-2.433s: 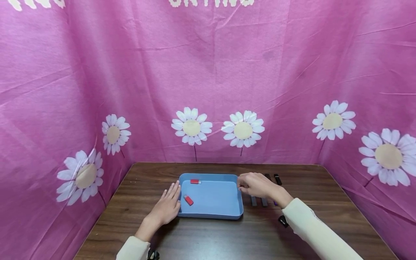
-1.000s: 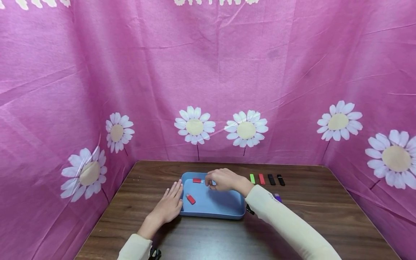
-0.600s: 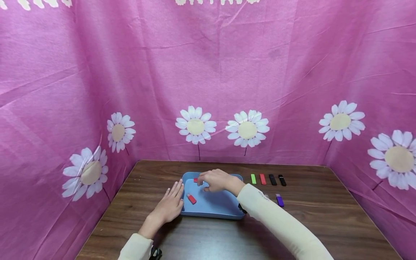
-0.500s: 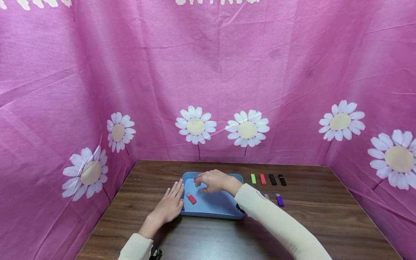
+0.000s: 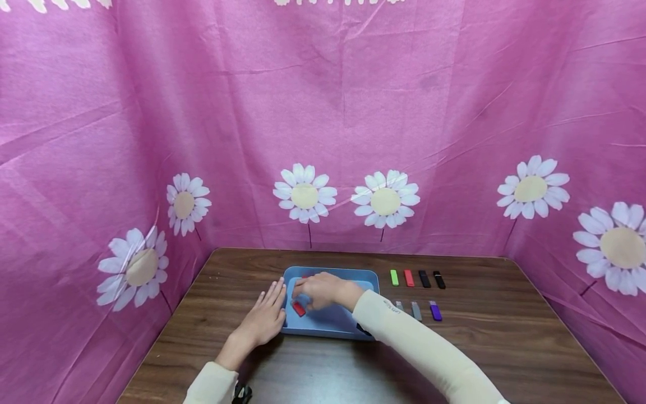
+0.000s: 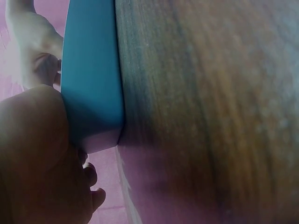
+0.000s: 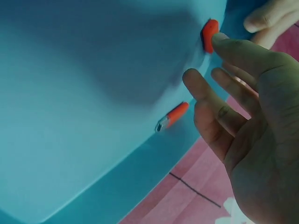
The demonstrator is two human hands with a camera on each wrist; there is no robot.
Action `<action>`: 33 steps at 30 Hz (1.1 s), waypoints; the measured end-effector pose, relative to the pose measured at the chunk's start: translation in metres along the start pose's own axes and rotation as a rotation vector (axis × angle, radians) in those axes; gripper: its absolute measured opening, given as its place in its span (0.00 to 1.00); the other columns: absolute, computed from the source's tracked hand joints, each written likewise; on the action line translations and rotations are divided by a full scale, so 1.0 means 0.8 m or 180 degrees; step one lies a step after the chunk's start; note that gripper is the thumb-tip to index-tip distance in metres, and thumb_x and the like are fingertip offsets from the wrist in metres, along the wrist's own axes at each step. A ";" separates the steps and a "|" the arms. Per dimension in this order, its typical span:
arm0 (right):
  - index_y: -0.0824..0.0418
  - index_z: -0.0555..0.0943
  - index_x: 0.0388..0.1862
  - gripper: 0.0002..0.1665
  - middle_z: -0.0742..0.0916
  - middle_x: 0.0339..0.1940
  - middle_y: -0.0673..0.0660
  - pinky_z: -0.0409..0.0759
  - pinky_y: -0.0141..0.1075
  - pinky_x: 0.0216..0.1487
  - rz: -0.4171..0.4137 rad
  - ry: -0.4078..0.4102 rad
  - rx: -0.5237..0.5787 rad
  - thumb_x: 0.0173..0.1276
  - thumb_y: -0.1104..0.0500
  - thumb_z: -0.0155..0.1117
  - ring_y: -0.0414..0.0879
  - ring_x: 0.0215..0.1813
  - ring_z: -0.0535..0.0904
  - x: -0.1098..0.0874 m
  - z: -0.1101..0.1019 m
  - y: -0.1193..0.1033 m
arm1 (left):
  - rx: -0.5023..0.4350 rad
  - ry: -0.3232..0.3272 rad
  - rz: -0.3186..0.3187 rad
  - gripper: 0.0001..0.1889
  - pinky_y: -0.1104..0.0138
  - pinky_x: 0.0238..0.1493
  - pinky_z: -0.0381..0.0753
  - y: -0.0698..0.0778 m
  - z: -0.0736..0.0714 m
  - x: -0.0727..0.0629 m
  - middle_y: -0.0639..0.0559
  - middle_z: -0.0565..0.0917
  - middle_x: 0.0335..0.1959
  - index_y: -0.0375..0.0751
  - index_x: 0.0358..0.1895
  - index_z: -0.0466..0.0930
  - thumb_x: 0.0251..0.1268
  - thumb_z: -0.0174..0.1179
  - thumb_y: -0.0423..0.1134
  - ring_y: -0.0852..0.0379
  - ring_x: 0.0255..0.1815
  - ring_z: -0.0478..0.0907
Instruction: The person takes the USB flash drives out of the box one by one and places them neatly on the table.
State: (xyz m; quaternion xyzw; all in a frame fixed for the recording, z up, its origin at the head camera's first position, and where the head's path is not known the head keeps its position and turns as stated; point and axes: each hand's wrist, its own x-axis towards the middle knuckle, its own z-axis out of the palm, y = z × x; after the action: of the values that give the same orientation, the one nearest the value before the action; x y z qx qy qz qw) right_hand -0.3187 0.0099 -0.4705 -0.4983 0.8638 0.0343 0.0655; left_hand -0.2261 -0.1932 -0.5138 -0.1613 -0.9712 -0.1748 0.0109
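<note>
A blue tray (image 5: 343,326) holds two red USB flash drives. The nearer red USB flash drive (image 5: 299,309) lies at the tray's left, just below my right hand (image 5: 323,290). In the right wrist view the far flash drive (image 7: 177,113) shows its metal plug near the tray wall. My right thumb (image 7: 243,56) overlaps the nearer drive in that view, while the fingers stay spread and loosely bent, gripping nothing. Flat beside the tray's left wall rests my left hand (image 5: 263,321), fingers straight and touching the rim. My right hand mostly hides the far drive from the head view.
Right of the tray, a back row has green (image 5: 394,278), red (image 5: 409,278) and black flash drives (image 5: 424,279). In front lie grey (image 5: 416,311) and purple flash drives (image 5: 435,311); my right sleeve (image 5: 419,342) partly covers that row. A pink flowered cloth (image 5: 343,129) surrounds the table.
My right hand has moved left from the tray's right rim, across the tray, then toward the nearer red flash drive, its fingers loosening. Both red drives and my left hand have stayed put.
</note>
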 end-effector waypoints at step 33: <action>0.46 0.83 0.65 0.29 0.83 0.58 0.47 0.84 0.26 0.46 0.0163 -0.0038 -0.0189 0.67 0.43 0.79 0.34 0.40 0.77 -0.005 0.008 0.004 | 0.0017 -0.0081 -0.0119 0.32 0.38 0.86 0.53 0.000 0.004 -0.001 0.39 0.51 0.89 0.29 0.84 0.56 0.85 0.46 0.41 0.38 0.90 0.49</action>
State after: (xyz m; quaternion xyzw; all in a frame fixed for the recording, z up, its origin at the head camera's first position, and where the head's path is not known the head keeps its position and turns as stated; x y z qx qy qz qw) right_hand -0.3194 0.0156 -0.4760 -0.4776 0.8745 0.0646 0.0549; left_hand -0.2256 -0.1926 -0.5168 -0.1454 -0.9746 -0.1703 -0.0043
